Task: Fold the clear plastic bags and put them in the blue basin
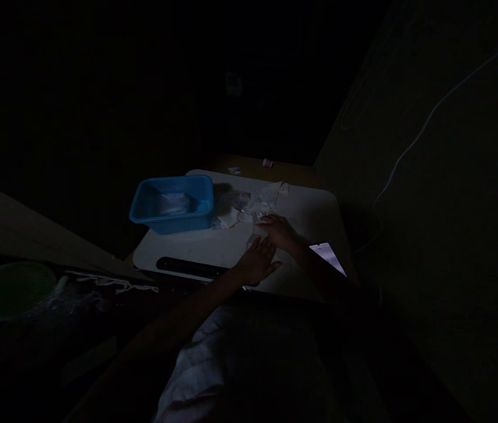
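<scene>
In dim light, my left hand (258, 261) lies over the white tabletop (315, 217) with its fingers stretched out and the thumb apart. Just beyond it, my right hand (278, 231) reaches leftward with extended fingers, close to the left fingertips. Under and beside the fingers is a faint clear plastic piece (253, 239), its outline hard to make out. Crumpled clear plastic bags (231, 216) lie past the hands. A long black bar with a rounded end (191, 267) runs along the near edge, partly behind my left forearm.
A blue plastic basin (178, 223) at the table's left holds a clear plastic-wrapped stack (174, 203). A lit phone (328, 257) lies on the right. A small pink-and-white spool-like item (267, 163) sits at the back. A green basket (13, 291) stands lower left; a white cable (429, 117) hangs right.
</scene>
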Available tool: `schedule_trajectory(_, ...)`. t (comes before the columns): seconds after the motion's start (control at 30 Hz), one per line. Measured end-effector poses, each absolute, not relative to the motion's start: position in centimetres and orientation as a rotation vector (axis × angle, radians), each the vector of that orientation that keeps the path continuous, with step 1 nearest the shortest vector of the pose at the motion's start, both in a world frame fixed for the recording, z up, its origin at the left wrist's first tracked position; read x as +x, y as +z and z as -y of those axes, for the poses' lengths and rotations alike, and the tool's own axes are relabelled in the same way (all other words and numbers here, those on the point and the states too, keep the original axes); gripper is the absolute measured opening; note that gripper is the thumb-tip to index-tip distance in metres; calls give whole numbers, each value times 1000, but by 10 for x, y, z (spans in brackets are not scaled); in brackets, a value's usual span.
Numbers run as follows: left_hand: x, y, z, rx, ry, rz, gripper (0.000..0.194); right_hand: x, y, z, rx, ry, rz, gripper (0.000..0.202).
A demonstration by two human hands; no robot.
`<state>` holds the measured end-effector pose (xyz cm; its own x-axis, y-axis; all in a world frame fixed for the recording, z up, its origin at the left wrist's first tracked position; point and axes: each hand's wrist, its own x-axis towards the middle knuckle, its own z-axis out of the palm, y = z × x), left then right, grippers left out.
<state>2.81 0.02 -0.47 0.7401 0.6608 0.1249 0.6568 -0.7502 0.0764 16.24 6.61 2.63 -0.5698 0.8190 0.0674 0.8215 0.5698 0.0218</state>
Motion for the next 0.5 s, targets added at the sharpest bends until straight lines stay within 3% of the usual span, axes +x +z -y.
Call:
schedule_trajectory(0.27, 26, -2, 1, 2886, 313, -1104, 51, 159, 36, -71, -1459, -30, 2701, 36)
schedule_trajectory(0.5, 21, 1, -4, 2695, 602, -1002, 46, 181, 44, -60, -1544, 97, 2506, 48)
